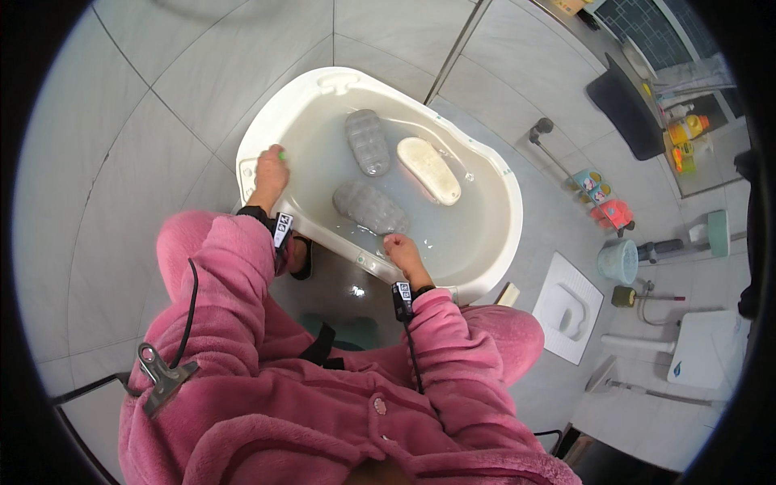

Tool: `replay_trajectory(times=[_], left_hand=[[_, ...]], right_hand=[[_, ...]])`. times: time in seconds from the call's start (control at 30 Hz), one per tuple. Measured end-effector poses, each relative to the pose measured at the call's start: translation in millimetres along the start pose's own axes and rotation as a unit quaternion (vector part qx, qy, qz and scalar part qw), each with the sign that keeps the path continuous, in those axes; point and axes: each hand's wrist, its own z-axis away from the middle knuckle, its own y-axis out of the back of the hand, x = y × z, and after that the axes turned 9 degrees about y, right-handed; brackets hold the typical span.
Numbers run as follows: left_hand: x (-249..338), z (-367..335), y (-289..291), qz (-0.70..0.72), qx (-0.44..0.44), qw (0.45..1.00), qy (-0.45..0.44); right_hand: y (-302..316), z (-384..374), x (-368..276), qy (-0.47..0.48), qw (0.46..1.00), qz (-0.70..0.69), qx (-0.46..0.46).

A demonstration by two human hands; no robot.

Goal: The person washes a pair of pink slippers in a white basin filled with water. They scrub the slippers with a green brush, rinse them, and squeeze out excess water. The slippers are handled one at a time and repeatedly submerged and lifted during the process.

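Note:
In a white plastic baby bathtub (503, 242) holding cloudy water lie two grey, quilted, slipper-shaped things: a farther one (368, 142) and a nearer one (364, 204). Beside them on the right is a pale, sole-shaped oval piece (430, 170). My right hand (406, 257) reaches over the near rim, its fingers pinched at the right end of the nearer grey slipper. At the tub's left rim, my left hand (271, 174) is closed, with a small green thing (281, 154) showing at its fingertips; most of that thing is hidden.
Behind the tub a tiled wall meets the floor. To the right are a squat toilet (568, 307), a light-blue bucket (617, 260) and a white cistern (707, 347). Bottles (687, 129) stand on a ledge at upper right. Near my knee lies a cream bar-shaped block (508, 294).

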Motion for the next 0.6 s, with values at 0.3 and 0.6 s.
replay_trajectory(times=[0.3, 0.6], left_hand=[[165.3, 98.0, -37.4, 0.479, -0.548, 0.666, 0.165], [206.6, 152.8, -95.8, 0.145, -0.323, 0.929, -0.113]], right_hand=[[40.6, 0.3, -84.3, -0.01, 0.784, -0.621, 0.014], [45.8, -18.5, -41.8, -0.013, 0.79, -0.602, 0.119]])
